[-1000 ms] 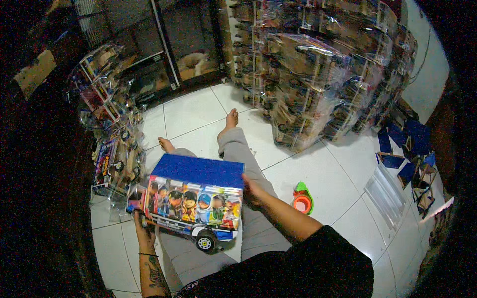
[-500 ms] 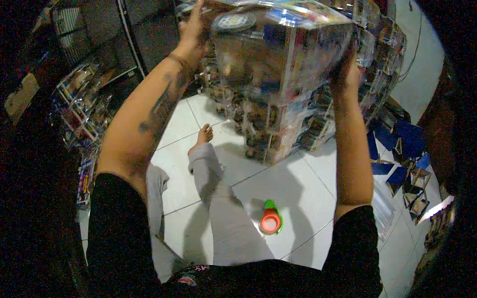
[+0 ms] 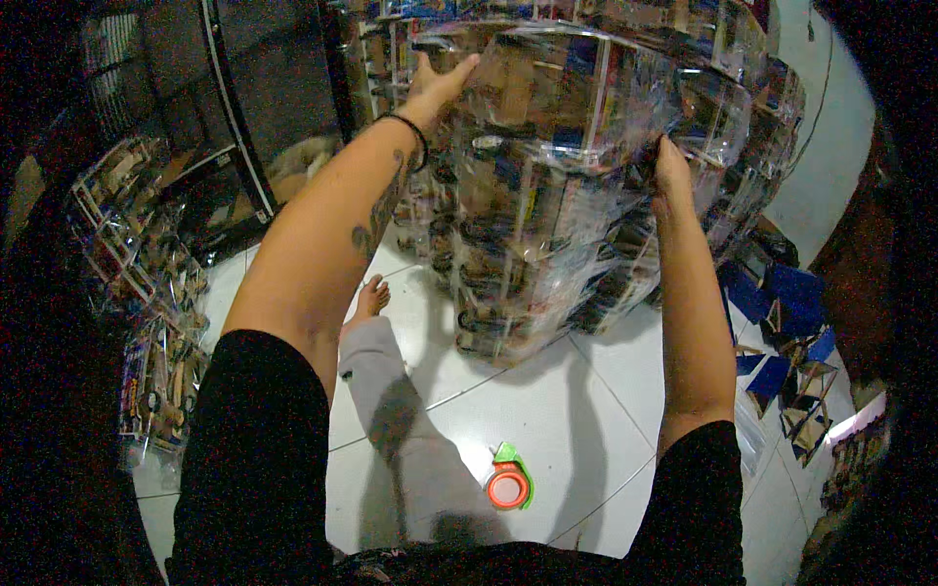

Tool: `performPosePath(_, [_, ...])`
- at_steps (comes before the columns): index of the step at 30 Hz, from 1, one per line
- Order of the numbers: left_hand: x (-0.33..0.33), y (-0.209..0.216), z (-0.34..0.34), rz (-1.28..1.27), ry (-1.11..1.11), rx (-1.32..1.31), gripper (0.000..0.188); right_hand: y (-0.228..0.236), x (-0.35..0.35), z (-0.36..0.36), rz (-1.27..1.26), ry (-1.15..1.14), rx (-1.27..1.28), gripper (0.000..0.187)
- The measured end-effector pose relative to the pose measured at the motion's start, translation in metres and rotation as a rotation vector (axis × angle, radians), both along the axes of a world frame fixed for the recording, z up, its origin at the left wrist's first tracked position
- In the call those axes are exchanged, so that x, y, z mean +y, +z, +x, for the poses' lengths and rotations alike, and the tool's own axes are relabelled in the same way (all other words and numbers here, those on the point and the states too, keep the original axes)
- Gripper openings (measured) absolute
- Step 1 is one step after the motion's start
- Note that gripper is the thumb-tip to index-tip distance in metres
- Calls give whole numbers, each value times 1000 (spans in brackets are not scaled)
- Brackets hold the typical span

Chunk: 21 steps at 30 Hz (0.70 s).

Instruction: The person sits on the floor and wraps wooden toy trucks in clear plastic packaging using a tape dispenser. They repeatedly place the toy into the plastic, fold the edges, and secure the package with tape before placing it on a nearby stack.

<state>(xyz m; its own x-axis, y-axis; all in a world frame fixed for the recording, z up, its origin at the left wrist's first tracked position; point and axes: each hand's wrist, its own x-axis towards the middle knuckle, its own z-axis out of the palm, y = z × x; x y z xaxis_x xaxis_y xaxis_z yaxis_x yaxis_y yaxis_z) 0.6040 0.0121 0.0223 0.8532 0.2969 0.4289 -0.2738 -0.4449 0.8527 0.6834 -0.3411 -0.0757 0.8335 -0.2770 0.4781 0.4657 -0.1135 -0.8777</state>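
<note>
A clear-wrapped package (image 3: 562, 88) sits on top at the front edge of a tall stack (image 3: 518, 239) of similar wrapped packages. The person's left hand (image 3: 442, 90) is at its left side, thumb and fingers spread; whether they touch it cannot be told. The right hand (image 3: 671, 174) is by the stack's right edge, thumb visible, the other fingers hidden, so their state cannot be told. An orange-and-green tape dispenser (image 3: 508, 486) lies on the floor (image 3: 611, 459) before the stack's front corner. Blue pieces (image 3: 793, 296) lie toward the floor's right edge.
</note>
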Motion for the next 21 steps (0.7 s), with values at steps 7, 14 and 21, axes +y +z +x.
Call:
performPosePath(7, [23, -45, -44, 36, -31, -161, 104, 4, -3, -69, 8, -85, 110, 46])
performPosePath(14, [121, -264, -387, 332, 42, -20, 79, -174, 181, -338, -203, 141, -411, 51])
performPosePath(21, [214, -349, -681, 272, 566, 304, 65, -207, 502, -537, -1069, 1234, -1059, 71])
